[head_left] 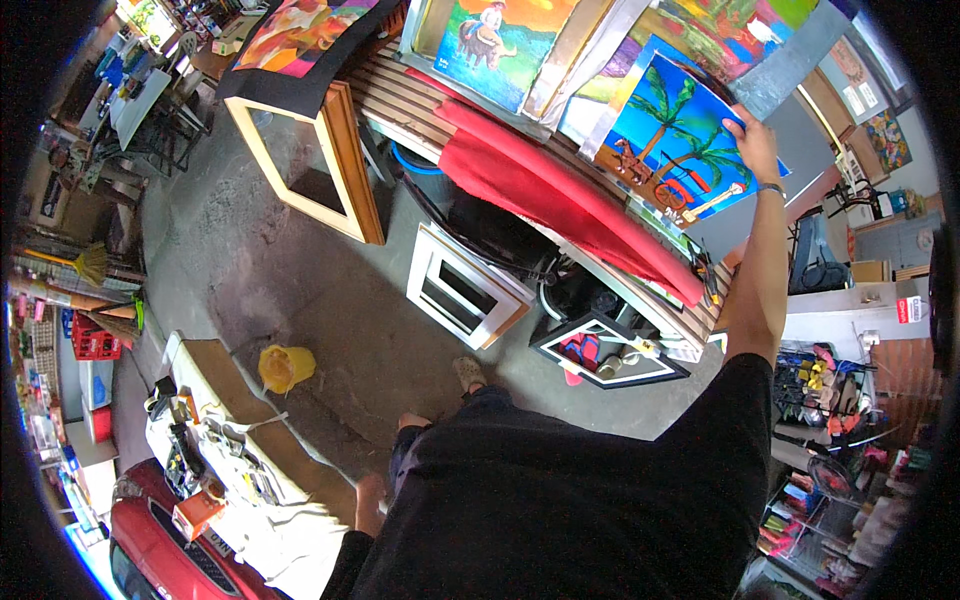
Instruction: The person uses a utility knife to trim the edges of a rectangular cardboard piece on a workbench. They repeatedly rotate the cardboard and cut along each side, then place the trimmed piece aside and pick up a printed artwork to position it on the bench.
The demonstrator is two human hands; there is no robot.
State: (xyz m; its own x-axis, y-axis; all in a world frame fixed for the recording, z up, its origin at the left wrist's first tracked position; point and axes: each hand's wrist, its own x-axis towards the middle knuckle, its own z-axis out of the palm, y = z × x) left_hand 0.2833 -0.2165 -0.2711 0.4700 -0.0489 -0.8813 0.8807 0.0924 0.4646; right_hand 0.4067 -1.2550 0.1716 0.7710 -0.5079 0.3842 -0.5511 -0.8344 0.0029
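Note:
My right hand [750, 140] grips the upper right edge of a blue painting [660, 120] of palm trees and a red cart, tilted against other canvases on a slatted wooden bench [388, 105]. Beside it stand a painting [490, 50] of a rider on a dark animal and an abstract canvas [720, 30]. Red cloth [560, 205] drapes along the bench below them. My left hand [369, 500] hangs low by my body, near a cluttered white-topped surface [280, 500]; its fingers are mostly hidden.
Wooden frames [365, 185], white frames [465, 290] and a black-edged frame [610, 355] lean below the bench. A yellow bucket [285, 368] is on the concrete floor [250, 240]. A red car [140, 520] is at lower left; crowded shelves [810, 460] line the right.

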